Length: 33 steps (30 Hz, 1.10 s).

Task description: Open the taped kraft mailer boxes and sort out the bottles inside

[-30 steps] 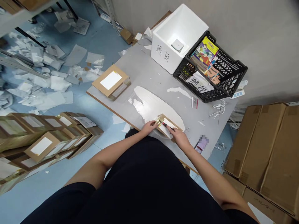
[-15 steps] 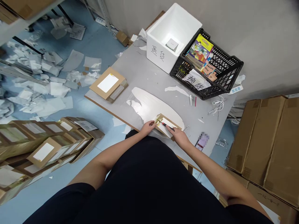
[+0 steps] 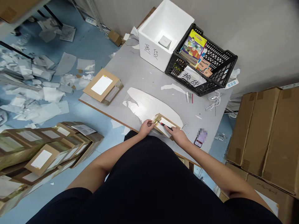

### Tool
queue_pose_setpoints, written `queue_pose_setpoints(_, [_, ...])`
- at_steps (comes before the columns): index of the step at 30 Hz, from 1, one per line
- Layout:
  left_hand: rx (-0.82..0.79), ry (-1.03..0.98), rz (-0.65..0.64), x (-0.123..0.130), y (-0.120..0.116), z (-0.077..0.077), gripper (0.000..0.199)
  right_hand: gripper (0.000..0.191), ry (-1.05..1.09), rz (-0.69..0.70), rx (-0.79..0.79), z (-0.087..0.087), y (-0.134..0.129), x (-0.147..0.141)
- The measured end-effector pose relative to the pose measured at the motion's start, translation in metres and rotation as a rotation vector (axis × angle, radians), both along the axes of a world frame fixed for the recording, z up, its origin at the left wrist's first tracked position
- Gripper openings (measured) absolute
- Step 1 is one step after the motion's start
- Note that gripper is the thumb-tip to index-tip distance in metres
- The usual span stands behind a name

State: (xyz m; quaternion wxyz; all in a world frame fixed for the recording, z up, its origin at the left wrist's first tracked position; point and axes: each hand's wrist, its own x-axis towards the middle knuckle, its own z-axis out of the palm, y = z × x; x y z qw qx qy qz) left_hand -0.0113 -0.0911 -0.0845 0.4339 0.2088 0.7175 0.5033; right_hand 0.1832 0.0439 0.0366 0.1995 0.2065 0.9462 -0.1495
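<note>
Brown cardboard mailer lies near the front edge of a gray table, on a white plastic sheet, its gold-taped end clasped by the person's left hand. The right hand pinches a red-tipped black cutter between thumb and fingers, the tip at the tape. Across the table stand a white foam box and a black crate of books, with a second mailer left of them. Off the table's left edge, paper scraps litter a blue floor beside stacked mailers.
</note>
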Motion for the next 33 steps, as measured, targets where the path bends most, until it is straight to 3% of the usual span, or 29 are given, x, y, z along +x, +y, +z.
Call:
queue_pose_setpoints(10, [0.017, 0.038, -0.044, 0.001, 0.002, -0.001, 0.033, 0.080, -0.192, 0.078, 0.104, 0.014, 0.001, 0.018])
queue_pose_setpoints(18, [-0.016, 0.075, -0.068, 0.001, 0.003, 0.002, 0.032, 0.080, -0.213, 0.018, 0.063, 0.016, -0.003, 0.037])
queue_pose_setpoints(25, [-0.010, 0.076, -0.063, 0.001, 0.003, -0.002, 0.035, 0.086, -0.294, 0.034, 0.087, 0.032, -0.011, 0.073])
queue_pose_setpoints(33, [0.002, 0.077, -0.095, 0.002, 0.002, -0.009, 0.036, 0.089, -0.351, -0.023, 0.092, 0.038, -0.021, 0.121])
